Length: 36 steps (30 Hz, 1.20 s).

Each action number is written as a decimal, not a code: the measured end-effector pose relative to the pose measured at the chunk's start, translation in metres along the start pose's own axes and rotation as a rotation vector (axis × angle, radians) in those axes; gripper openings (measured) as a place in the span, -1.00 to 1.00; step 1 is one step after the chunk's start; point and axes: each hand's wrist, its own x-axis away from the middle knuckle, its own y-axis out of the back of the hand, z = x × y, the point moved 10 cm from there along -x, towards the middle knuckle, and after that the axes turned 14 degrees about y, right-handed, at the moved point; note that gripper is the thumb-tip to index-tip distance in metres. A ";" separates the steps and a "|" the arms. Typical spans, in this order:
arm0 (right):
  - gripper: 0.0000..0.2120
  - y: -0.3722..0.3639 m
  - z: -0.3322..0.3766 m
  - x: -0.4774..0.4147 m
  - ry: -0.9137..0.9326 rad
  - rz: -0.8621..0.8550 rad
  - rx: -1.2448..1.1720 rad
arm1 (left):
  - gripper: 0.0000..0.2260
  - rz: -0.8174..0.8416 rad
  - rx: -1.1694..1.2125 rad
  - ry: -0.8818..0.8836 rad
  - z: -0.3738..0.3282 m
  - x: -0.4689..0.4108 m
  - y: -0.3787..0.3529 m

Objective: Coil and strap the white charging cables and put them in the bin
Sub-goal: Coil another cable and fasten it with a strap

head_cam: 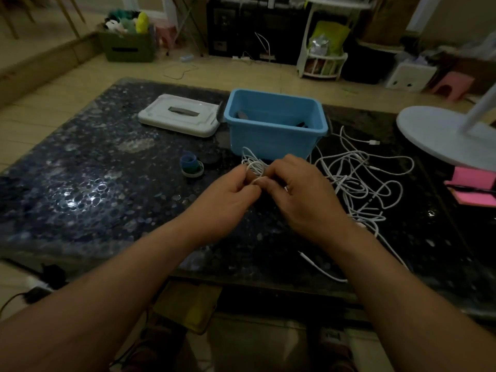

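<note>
A small coil of white charging cable [253, 165] is pinched between both hands just in front of the blue bin [271, 140]. My left hand [228, 196] grips the coil from the left. My right hand [303, 191] holds it from the right, fingers curled over it. A tangle of loose white cables [359, 178] lies on the dark table to the right of my right hand. One cable end [319, 267] trails toward the table's near edge. Dark items lie inside the open bin. Rolls of strap tape [191, 165], blue on green, sit left of the coil.
The bin's white lid [179, 118] lies flat to the left of the bin. A white round lamp base [442, 135] and pink sticky pads [472, 187] occupy the table's right side. The dark speckled table [94, 189] ends near my forearms.
</note>
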 end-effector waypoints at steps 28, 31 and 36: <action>-0.71 -0.004 -0.019 0.018 -0.256 0.159 -0.040 | -0.74 -0.025 0.877 0.440 0.051 -0.014 0.006; -0.82 -0.009 0.000 0.016 -0.258 0.102 -0.113 | -0.76 -0.042 0.846 0.409 0.051 -0.014 0.006; -0.73 -0.032 0.023 0.016 -0.154 0.302 -0.012 | -0.73 -0.012 0.933 0.429 0.052 -0.013 0.001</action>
